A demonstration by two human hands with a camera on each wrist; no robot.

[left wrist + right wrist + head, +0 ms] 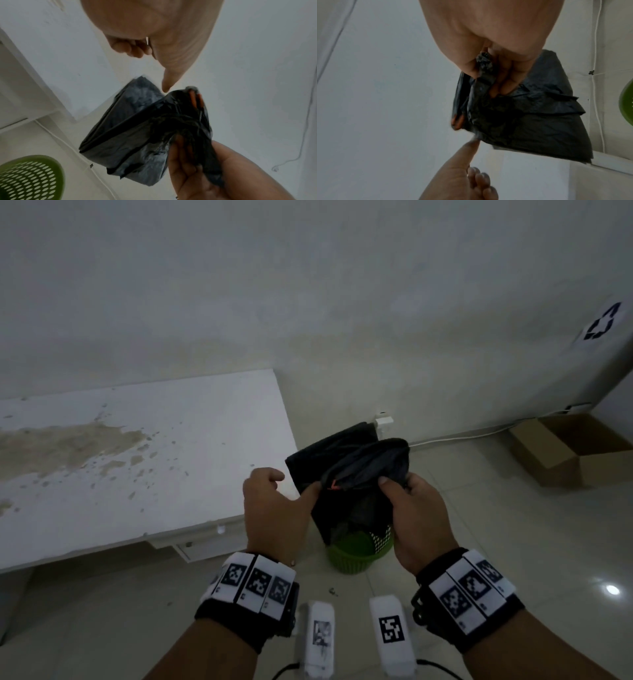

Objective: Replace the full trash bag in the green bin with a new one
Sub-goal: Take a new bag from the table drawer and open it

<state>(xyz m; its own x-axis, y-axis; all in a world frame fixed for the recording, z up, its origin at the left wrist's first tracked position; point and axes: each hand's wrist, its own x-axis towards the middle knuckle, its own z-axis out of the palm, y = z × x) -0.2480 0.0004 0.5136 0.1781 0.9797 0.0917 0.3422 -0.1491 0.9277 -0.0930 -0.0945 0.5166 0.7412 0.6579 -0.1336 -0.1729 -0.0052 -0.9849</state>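
A folded black trash bag with an orange drawstring hangs in the air over the green perforated bin on the floor. My right hand grips the bunched top of the bag between thumb and fingers. My left hand is just left of the bag. Its thumb tip touches the bag's edge near the drawstring, and its other fingers are curled with nothing in them. The bag's lower end hides part of the bin's mouth.
A stained white table stands close on the left, its corner next to the bag. An open cardboard box sits on the tiled floor at the right wall. A white cable runs along the wall base to a plug.
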